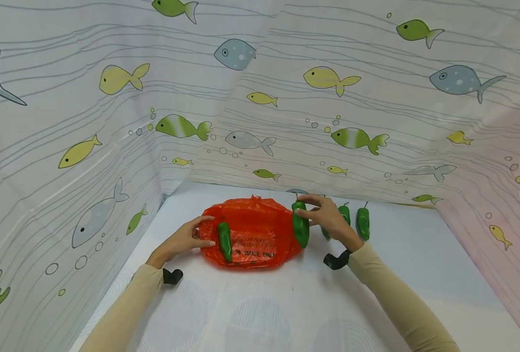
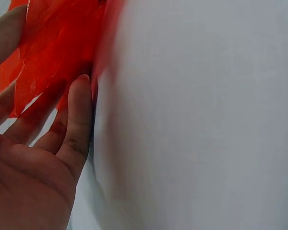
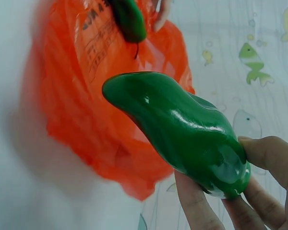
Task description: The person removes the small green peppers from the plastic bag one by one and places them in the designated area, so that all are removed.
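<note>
My right hand (image 1: 328, 217) holds a glossy green chili pepper (image 1: 301, 225) by its stem end, thumb on one side and fingers on the other. The pepper hangs upright over the right edge of a red plastic bag (image 1: 260, 220); in the right wrist view its tip points toward the bag. A second green pepper (image 1: 225, 240) lies on the left part of the bag. At the bag's left edge is my left hand (image 1: 185, 239), its thumb and fingers apart. The left wrist view shows the fingers fairly straight against the red plastic (image 2: 53, 48).
To the right of the bag stand more green peppers (image 1: 363, 222), one partly hidden behind my right hand. White sheeting (image 1: 260, 313) covers the table. Fish-printed curtains (image 1: 286, 112) rise at the back and on both sides.
</note>
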`<state>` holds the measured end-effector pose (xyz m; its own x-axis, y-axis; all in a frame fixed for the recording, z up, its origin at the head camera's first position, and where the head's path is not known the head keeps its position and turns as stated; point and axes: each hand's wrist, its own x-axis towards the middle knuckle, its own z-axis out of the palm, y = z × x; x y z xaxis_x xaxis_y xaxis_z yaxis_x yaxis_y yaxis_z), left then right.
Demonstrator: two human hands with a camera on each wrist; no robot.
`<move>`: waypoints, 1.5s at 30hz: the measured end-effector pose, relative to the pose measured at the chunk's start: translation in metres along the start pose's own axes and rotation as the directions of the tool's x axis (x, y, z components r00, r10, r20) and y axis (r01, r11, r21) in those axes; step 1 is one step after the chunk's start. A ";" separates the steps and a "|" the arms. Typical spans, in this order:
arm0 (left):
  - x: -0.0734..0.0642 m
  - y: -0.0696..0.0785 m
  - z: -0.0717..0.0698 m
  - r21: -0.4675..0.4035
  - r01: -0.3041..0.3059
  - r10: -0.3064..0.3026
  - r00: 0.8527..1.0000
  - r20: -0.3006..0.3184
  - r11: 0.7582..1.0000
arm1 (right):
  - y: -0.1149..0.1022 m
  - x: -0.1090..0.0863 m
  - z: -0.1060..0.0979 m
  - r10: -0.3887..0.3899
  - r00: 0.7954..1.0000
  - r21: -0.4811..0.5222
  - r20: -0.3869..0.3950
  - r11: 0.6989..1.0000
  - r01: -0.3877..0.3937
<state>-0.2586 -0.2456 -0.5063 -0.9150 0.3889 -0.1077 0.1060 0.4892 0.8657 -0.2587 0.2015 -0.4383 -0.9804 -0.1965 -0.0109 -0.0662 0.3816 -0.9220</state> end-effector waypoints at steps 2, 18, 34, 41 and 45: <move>0.000 0.000 0.000 0.004 0.001 -0.001 1.000 -0.003 1.000 | 0.003 -0.001 -0.005 -0.007 1.000 -0.002 0.006 1.000 0.007; -0.002 -0.003 -0.004 0.020 0.003 -0.003 1.000 -0.010 1.000 | 0.014 -0.011 -0.041 0.022 1.000 -0.004 -0.006 1.000 -0.022; -0.002 -0.005 -0.003 0.008 0.006 -0.006 1.000 -0.003 1.000 | 0.039 -0.026 -0.068 0.082 0.994 0.019 -0.068 0.997 -0.080; -0.002 -0.001 -0.001 0.013 0.009 -0.009 1.000 -0.009 1.000 | 0.050 -0.032 -0.080 0.086 0.990 -0.036 -0.107 0.995 -0.090; -0.001 -0.001 -0.001 0.011 0.013 -0.013 1.000 -0.008 1.000 | 0.056 -0.036 -0.087 0.093 0.988 -0.075 -0.125 0.992 -0.103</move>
<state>-0.2578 -0.2470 -0.5067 -0.9192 0.3764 -0.1154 0.0980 0.5026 0.8590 -0.2433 0.3087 -0.4555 -0.9978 -0.0458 -0.0479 0.0211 0.4661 -0.8845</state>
